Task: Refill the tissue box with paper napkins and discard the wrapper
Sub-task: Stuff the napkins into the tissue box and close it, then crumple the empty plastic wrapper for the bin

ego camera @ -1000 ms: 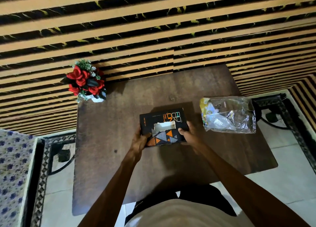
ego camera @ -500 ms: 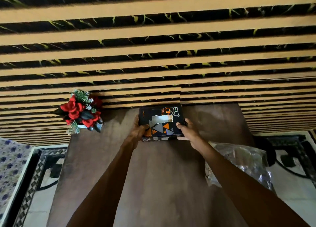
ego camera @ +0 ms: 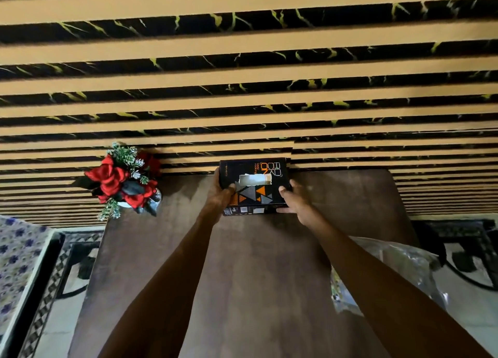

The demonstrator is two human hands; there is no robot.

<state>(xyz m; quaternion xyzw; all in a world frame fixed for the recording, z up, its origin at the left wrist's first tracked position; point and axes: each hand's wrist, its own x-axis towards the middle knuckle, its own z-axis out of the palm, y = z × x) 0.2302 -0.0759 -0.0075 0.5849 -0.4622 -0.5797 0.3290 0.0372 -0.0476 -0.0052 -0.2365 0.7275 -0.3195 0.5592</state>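
I am gripping the tissue box from both ends. My left hand is wrapping its short left side, thumb lying over the top edge and the other fingers hidden behind the box. My right hand is pressing against the right end, fingers spread narrow, thumb resting along the lower front edge and fingertips curling onto the top corner. Both hands are closed on the box, not open.

The box is black with orange and grey triangles, and a white napkin is showing through the slot in its top. It is sitting at twelve o'clock on the brown table, at the far edge and right up against the striped wall. I cannot tell whether its base is fully resting on the tabletop or being held just above it.

At ten o'clock from the box, near the table's far left corner, a pot of red flowers is standing, well apart from my left hand. At four o'clock, partly under my right forearm, the clear plastic wrapper is lying crumpled at the table's right edge, well apart from the box. At eight o'clock, off the table, a blue-flowered cloth is showing beside patterned floor tiles.
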